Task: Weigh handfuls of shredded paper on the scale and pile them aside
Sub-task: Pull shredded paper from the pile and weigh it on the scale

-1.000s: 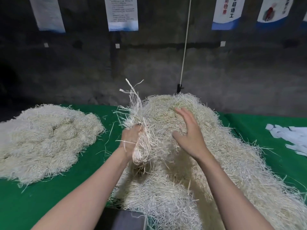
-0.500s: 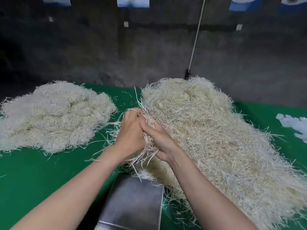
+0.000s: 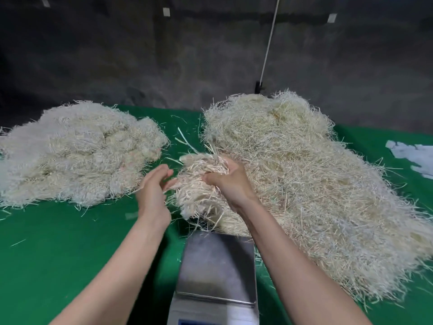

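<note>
A large heap of pale shredded paper (image 3: 304, 174) covers the right half of the green table. A second, flatter pile (image 3: 77, 151) lies at the left. Between them my right hand (image 3: 230, 178) grips a handful of shreds (image 3: 199, 184), held just beyond the far edge of the scale. My left hand (image 3: 153, 186) is beside the handful on its left, fingers loosely curved, holding nothing; it is blurred. The scale (image 3: 216, 266) has a bare steel platform and stands at the bottom centre, its display edge at the frame's bottom.
The green table (image 3: 58, 249) runs to a dark wall behind. White paper scraps (image 3: 414, 158) lie at the far right. A white cord (image 3: 268, 43) hangs down the wall behind the big heap. Loose strands are scattered on the cloth.
The handful passed from my left hand to my right hand and now hangs over the scale's far edge. My left hand let go and moved left. The view tilted down.
</note>
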